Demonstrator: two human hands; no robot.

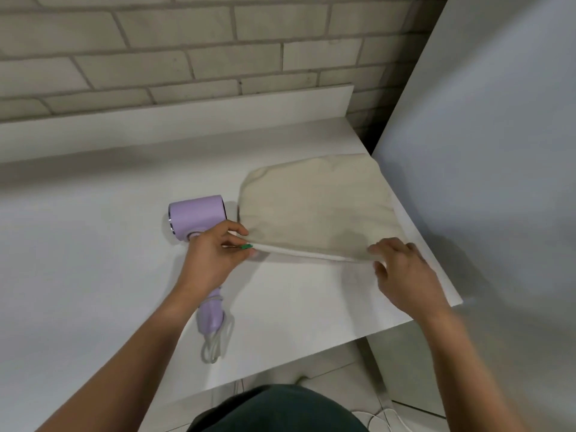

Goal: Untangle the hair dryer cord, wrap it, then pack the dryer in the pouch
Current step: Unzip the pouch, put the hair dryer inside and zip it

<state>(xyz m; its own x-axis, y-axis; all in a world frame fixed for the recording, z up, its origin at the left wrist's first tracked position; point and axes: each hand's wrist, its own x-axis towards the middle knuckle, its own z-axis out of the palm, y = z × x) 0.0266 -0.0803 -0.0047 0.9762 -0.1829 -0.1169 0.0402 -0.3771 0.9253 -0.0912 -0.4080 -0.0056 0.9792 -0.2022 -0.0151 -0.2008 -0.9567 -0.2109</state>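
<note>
A lilac hair dryer lies on the white table, head to the back, handle toward me, with its white cord looped at the handle's end. To its right lies a flat beige pouch. My left hand crosses over the dryer's handle and pinches a green zipper pull at the pouch's near left corner. My right hand holds the pouch's near right edge between thumb and fingers.
A pale brick wall runs behind the table. A tall white panel stands close on the right, past the table's right edge. More white cord lies on the tiled floor below.
</note>
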